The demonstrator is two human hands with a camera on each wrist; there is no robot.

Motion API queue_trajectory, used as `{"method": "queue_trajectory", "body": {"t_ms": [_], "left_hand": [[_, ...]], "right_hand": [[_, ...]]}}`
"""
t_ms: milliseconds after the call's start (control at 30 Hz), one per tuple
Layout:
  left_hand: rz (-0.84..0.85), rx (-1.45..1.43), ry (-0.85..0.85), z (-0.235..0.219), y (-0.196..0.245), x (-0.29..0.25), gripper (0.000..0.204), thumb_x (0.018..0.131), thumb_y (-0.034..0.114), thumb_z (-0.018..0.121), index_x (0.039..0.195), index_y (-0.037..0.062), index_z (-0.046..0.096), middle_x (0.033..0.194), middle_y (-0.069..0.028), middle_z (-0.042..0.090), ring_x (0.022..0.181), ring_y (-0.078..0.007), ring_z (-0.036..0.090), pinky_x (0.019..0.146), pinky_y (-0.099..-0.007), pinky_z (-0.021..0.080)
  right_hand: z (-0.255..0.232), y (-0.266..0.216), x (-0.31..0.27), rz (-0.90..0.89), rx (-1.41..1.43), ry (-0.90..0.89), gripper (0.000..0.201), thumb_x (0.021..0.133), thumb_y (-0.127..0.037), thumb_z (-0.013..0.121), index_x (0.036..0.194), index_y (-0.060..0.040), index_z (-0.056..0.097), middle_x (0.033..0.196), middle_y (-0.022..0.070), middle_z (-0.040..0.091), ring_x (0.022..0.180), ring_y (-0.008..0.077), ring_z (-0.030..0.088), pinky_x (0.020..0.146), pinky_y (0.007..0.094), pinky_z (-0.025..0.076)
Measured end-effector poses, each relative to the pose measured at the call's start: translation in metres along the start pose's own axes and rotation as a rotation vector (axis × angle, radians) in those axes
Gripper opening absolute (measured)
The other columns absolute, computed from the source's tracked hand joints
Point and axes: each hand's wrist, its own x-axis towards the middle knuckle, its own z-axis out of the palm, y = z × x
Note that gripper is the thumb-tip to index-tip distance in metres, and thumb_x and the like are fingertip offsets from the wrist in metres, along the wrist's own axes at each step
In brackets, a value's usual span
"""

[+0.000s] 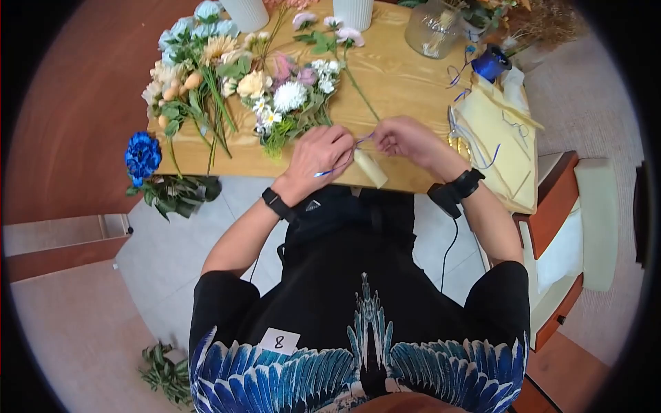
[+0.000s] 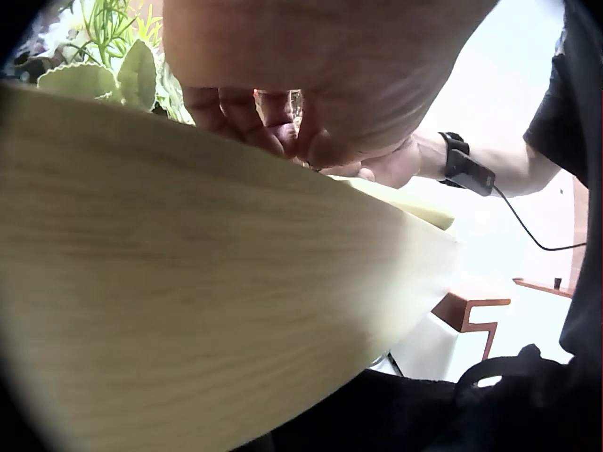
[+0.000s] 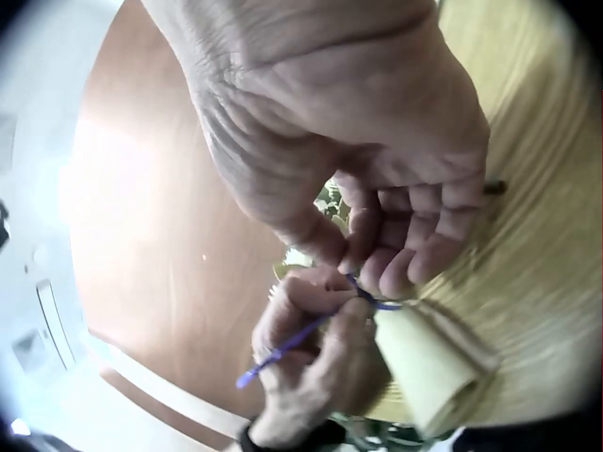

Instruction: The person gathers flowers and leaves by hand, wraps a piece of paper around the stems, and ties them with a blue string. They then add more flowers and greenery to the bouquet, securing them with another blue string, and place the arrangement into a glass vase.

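A small bouquet of mixed flowers (image 1: pixel 290 96) lies at the table's near edge, its stem end wrapped in pale yellow paper (image 1: pixel 370 170). Thin blue ribbon (image 1: pixel 365 139) runs between both hands at the neck of the wrap. My left hand (image 1: pixel 318 160) pinches it between thumb and forefinger, and a loose ribbon tail (image 3: pixel 287 352) crosses that hand. On the other side my right hand (image 1: pixel 407 142) pinches the ribbon between thumb and index finger, its other fingers curled. In the left wrist view, the table edge partly hides the left fingertips.
Loose flowers (image 1: pixel 200 76) lie at the table's left, with a blue flower (image 1: pixel 143 157) overhanging the edge. One pink-flowered stem (image 1: pixel 358 86) lies beyond the hands. At right are a blue ribbon spool (image 1: pixel 491 63), yellow paper sheets (image 1: pixel 492 138) and scissors (image 1: pixel 458 127). A glass vase (image 1: pixel 432 31) stands behind.
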Motion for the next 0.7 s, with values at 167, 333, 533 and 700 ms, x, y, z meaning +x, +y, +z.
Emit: {"method": "queue_trajectory", "body": {"t_ms": [167,333,533,700], "left_hand": [[-0.018,-0.021,-0.016,0.001,-0.002,-0.003,0.011,0.081,0.010,0.068,0.084,0.0070,0.058,0.085,-0.0052,0.059,0.076,-0.0246,0.060,0.069,-0.0363,0.045],[-0.017,-0.045,-0.012,0.003,-0.003,-0.005,0.008,0.083,0.009,0.067,0.087,0.0070,0.060,0.088,-0.0049,0.060,0.078,-0.0243,0.061,0.071,-0.0358,0.045],[-0.081,-0.039,-0.078,-0.001,-0.002,-0.007,0.009,0.084,0.009,0.066,0.088,0.0056,0.059,0.091,-0.0090,0.059,0.079,-0.0295,0.059,0.071,-0.0388,0.045],[-0.099,-0.062,-0.064,0.000,0.000,-0.005,0.010,0.084,0.010,0.067,0.086,0.0054,0.058,0.091,-0.0090,0.060,0.077,-0.0297,0.059,0.071,-0.0377,0.044]], "right_hand": [[0.009,0.008,-0.004,-0.200,0.130,0.161,0.026,0.092,-0.029,0.060,0.094,-0.0034,0.066,0.086,0.0029,0.063,0.078,0.0096,0.060,0.064,0.0260,0.049],[0.026,0.007,-0.006,-0.248,-0.302,0.262,0.026,0.095,-0.031,0.062,0.103,-0.0067,0.064,0.094,0.0018,0.065,0.080,0.0066,0.058,0.070,0.0232,0.048],[0.008,0.011,0.008,-0.303,-0.289,0.101,0.024,0.098,-0.028,0.059,0.103,-0.0042,0.064,0.096,0.0046,0.066,0.082,0.0085,0.060,0.077,0.0250,0.050],[0.007,0.007,0.004,-0.376,0.345,0.061,0.026,0.098,-0.022,0.057,0.109,0.0009,0.063,0.105,0.0101,0.067,0.093,0.0157,0.064,0.087,0.0301,0.053]]}}
